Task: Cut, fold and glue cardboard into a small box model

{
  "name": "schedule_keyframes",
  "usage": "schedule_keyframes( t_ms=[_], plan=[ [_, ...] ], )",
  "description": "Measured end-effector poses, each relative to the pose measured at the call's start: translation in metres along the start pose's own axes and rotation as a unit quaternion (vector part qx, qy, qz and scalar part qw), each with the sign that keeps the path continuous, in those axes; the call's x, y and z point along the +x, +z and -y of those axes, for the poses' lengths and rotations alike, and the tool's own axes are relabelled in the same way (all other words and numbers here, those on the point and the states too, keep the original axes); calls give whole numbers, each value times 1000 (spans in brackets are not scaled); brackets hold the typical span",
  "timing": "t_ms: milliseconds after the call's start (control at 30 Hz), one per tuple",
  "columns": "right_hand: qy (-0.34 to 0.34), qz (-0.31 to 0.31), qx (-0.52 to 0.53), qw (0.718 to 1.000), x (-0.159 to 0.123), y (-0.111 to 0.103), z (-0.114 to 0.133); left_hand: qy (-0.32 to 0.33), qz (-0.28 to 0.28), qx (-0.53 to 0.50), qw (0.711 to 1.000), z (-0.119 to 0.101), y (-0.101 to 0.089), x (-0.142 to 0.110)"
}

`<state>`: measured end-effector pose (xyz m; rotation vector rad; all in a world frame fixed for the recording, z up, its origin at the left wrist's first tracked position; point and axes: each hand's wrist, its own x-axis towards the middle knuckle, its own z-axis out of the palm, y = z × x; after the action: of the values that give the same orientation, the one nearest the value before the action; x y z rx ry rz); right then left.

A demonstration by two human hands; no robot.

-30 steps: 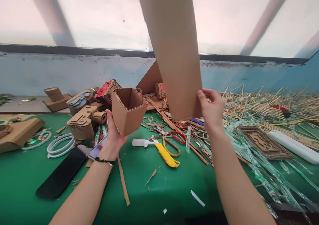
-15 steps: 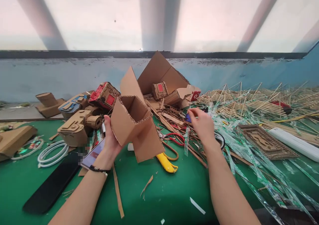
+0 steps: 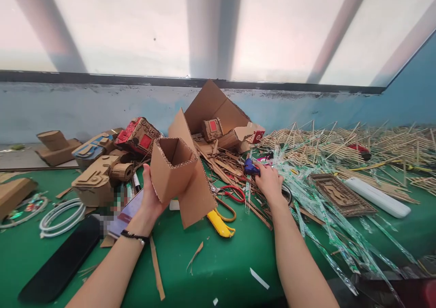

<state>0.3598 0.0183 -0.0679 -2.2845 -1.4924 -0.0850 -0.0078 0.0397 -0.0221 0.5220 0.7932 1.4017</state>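
- The left hand (image 3: 151, 204) grips the box (image 3: 167, 178) from its left side and below, thumb up along the wall; the box is tilted, its open top facing up, above the table (image 3: 211, 276).
- A bent cardboard sheet (image 3: 195, 199) stands against the right side of the box; whether it is joined on cannot be told.
- The right hand (image 3: 270, 181) is closed around the near end of a blue tool (image 3: 251, 167), by the cardboard scraps (image 3: 223, 168).
- The yellow knife (image 3: 221, 225) lies between the two arms, with the red-handled scissors (image 3: 227, 188) just beyond it.
- Beside the left wrist, which wears a dark bracelet (image 3: 134, 236), lies a phone (image 3: 126, 215), partly hidden.
- Farther left are a black pad (image 3: 63, 262), a coiled white cable (image 3: 46, 221) and several cardboard models (image 3: 93, 185).
- On the right are clear tape strips (image 3: 316, 201), a decorated panel (image 3: 340, 195), a white bar (image 3: 378, 197) and thin sticks (image 3: 306, 140).
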Motion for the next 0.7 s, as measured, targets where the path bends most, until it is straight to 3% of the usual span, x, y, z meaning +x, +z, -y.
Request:
schedule_keyframes(
  t_ms=[167,433,600,700],
  plan=[
    [11,-64,88,994,7,2,0,-7,23,-26,999,-1,-4,0],
    [71,-239,261,933,14,1,-4,-17,0,-15,1000,-3,-3,-3],
    [31,-226,284,931,11,0,2,-16,11,-29,999,-4,-2,-2],
    [17,-252,296,921,9,-3,4,-22,2,-26,999,-5,0,-3]
  ],
)
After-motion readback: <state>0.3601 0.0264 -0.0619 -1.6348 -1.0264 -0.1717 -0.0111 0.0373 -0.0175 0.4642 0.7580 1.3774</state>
